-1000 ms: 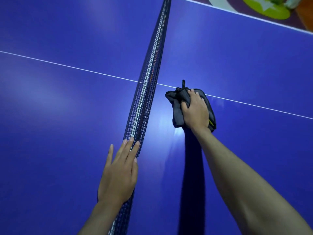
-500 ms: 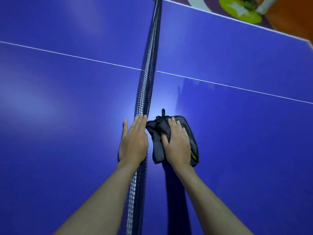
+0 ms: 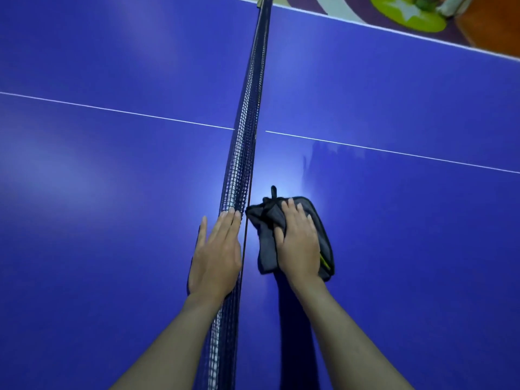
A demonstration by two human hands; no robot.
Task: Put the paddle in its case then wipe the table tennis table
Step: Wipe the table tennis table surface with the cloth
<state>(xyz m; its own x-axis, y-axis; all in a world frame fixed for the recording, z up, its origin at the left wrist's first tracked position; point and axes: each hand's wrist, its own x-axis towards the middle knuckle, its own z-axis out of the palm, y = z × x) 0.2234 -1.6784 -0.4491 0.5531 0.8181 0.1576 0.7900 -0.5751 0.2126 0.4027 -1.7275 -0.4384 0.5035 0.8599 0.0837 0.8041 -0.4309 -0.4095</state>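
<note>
- Two bare forearms are reaching in from the bottom edge, one on each side of the net [image 3: 239, 175], which is running up the middle of the blue table tennis table [image 3: 98, 249].
- The left hand [image 3: 215, 254] is lying flat on the table's left half, fingers straight and together, grasping nothing; its fingertips and its right edge are touching the mesh of the net.
- The right hand [image 3: 299, 246] is pressing palm-down on a dark grey cloth [image 3: 266, 229], its fingers spread over the bunched fabric and holding it to the table's right half, just beside the net.
- The cloth is showing a black bound edge and a small black loop pointing away from the person; a sliver of yellow is peeking out beside the wrist.
- A faint smeared patch [image 3: 318, 153] is showing on the surface just beyond the cloth.
- The white centre line [image 3: 394, 152] is crossing the table farther out, passing under the net.
- Past the far edge, a lime-green round shape with a pale star [image 3: 405, 11] is lying on the floor.
- No paddle or case is showing anywhere here.
</note>
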